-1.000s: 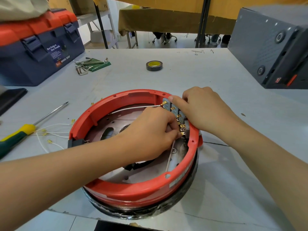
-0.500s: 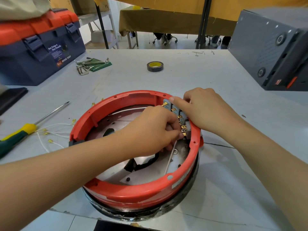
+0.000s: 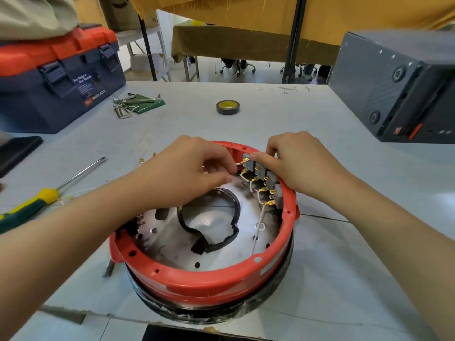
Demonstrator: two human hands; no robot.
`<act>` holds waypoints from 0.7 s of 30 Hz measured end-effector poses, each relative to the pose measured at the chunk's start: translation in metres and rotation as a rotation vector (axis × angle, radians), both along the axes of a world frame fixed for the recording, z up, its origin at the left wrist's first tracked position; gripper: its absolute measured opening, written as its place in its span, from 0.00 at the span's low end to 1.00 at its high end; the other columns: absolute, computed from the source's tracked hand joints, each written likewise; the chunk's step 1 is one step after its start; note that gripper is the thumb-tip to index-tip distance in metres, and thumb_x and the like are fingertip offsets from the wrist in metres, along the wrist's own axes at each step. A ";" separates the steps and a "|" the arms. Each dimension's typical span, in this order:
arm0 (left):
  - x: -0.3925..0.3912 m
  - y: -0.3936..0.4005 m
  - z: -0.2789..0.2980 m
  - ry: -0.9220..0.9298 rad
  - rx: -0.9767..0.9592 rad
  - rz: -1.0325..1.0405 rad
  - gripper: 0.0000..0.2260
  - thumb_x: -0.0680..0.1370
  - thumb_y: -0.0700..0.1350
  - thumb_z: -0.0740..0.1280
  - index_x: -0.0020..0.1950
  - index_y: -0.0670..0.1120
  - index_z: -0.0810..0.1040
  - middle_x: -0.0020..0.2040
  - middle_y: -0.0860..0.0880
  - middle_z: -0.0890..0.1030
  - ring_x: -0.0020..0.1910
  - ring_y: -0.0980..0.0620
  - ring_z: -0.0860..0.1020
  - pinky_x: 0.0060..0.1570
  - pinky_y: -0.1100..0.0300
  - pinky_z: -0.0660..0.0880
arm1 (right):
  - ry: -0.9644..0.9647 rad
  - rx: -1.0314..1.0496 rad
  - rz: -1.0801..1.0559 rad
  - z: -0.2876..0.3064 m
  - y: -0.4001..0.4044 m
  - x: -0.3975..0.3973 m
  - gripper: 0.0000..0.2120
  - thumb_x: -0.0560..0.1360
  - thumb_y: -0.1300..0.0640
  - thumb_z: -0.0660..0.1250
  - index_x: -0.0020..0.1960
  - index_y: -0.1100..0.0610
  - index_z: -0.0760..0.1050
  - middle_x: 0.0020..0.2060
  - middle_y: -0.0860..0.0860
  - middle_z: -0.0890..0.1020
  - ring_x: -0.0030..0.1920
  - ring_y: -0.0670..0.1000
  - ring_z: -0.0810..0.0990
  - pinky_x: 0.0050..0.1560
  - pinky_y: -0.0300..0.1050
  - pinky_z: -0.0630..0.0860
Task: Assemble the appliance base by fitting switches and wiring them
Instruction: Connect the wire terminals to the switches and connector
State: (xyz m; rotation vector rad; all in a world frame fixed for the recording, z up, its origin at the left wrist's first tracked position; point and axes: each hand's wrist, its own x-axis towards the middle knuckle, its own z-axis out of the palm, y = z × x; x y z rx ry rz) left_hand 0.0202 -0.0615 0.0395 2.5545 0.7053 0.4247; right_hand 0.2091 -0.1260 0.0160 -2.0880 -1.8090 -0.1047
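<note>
Switches [image 3: 264,178] rowed along right rim, brass terminals facing inward

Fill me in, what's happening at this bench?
A person is wiring switches mounted inside the rim of a red base on the table. The left hand pinches a white wire at the top switch's brass terminal, while the right hand steadies the switch row from the rim. Another white wire already runs down from a lower terminal. A screwdriver, tape roll and hex keys lie unused.
</note>
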 end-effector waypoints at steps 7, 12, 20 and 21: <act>-0.008 0.032 -0.005 0.185 0.262 0.015 0.25 0.75 0.49 0.69 0.71 0.50 0.68 0.71 0.49 0.69 0.68 0.50 0.67 0.65 0.62 0.58 | -0.116 -0.012 0.005 0.003 -0.001 -0.003 0.23 0.78 0.40 0.56 0.44 0.58 0.75 0.30 0.51 0.71 0.41 0.59 0.75 0.38 0.48 0.68; -0.011 0.035 -0.012 0.192 0.262 0.004 0.26 0.76 0.49 0.67 0.73 0.50 0.66 0.72 0.50 0.68 0.67 0.47 0.67 0.62 0.65 0.56 | -0.125 -0.018 -0.007 0.005 -0.001 -0.001 0.22 0.76 0.37 0.55 0.42 0.54 0.74 0.27 0.48 0.71 0.39 0.57 0.76 0.36 0.47 0.68; -0.023 0.045 -0.007 0.141 0.132 0.037 0.19 0.77 0.51 0.66 0.68 0.54 0.72 0.66 0.55 0.73 0.63 0.56 0.71 0.57 0.71 0.60 | 0.010 -0.129 0.070 0.018 0.009 0.004 0.15 0.76 0.42 0.61 0.45 0.52 0.79 0.38 0.50 0.81 0.41 0.51 0.77 0.45 0.52 0.76; -0.026 0.048 -0.006 0.125 0.064 0.037 0.18 0.77 0.51 0.66 0.67 0.55 0.74 0.65 0.57 0.74 0.61 0.58 0.72 0.57 0.71 0.62 | 0.016 -0.133 0.071 0.018 0.011 0.004 0.15 0.77 0.43 0.62 0.45 0.53 0.79 0.39 0.50 0.82 0.42 0.51 0.78 0.46 0.53 0.76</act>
